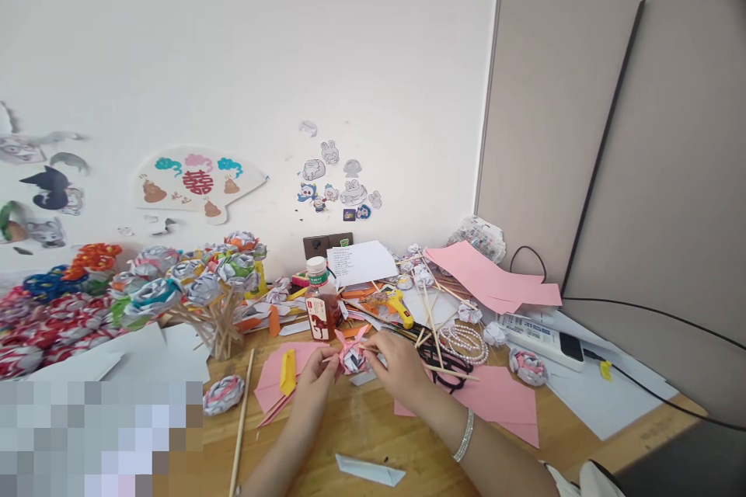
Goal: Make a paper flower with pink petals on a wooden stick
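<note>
Between my two hands is a pink and white folded paper flower, its pink tips pointing up. My left hand pinches its left side with the fingertips. On the opposite side, my right hand pinches its edge, with a sparkling bracelet on that wrist. A drink bottle stands just behind the flower. Beside my left hand a yellow folded paper strip lies on pink paper sheets. Nearer to me rests a folded pale paper piece.
Paper flowers on sticks crowd the left. A finished paper rose lies beside a wooden stick. Yellow glue gun, bead string, black-framed glasses and a power strip with a cable occupy the right. A wall closes the back.
</note>
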`<state>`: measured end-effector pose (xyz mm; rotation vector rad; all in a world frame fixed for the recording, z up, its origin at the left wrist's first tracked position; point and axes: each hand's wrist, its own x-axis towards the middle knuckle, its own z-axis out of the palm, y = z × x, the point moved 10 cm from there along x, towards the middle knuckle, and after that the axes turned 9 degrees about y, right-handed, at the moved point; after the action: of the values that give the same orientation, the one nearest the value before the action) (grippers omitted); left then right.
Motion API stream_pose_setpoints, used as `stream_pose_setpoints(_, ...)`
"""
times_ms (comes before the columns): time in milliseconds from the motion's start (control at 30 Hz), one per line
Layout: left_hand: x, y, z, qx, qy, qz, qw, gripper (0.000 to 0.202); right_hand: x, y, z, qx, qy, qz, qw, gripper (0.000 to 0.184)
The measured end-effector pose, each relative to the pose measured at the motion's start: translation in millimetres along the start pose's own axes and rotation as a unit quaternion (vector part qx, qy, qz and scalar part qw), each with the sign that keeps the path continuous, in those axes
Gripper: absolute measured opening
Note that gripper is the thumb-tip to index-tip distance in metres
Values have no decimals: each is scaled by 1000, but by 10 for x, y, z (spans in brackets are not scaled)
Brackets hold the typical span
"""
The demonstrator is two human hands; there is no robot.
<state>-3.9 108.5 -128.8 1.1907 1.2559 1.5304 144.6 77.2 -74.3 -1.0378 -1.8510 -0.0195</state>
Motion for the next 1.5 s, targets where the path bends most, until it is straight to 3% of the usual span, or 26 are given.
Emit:
stream_pose_setpoints(267,35,-55,-13,-28,-7,6,1000,36,14,8,-26,30,11,17,999,9)
stream_pose_setpoints(500,-65,-58,183,-137,-73,-28,988,43,41,118,-99,81,54,65,993,8)
stream_pose_setpoints(633,-159,-36,261,-105,-105,-44,988,58,48,126,-95,88,47,82,992,10)
stream_pose_setpoints(767,-166,-9,276,-55,-121,-30,991,55,42,138,-75,88,35,94,991,11)
stream_pose_setpoints(967,-128,-23,268,-58,-120,-21,991,48,48,149,-58,91,20,101,991,10)
stream_pose_setpoints(1133,-111,-81,228,-18,-107,-18,994,40,44,154,41,127,-42,119,984,10)
stream_pose_setpoints(1500,-153,61,177,-24,-81,-36,996,34,43,140,66,136,-69,115,982,13)
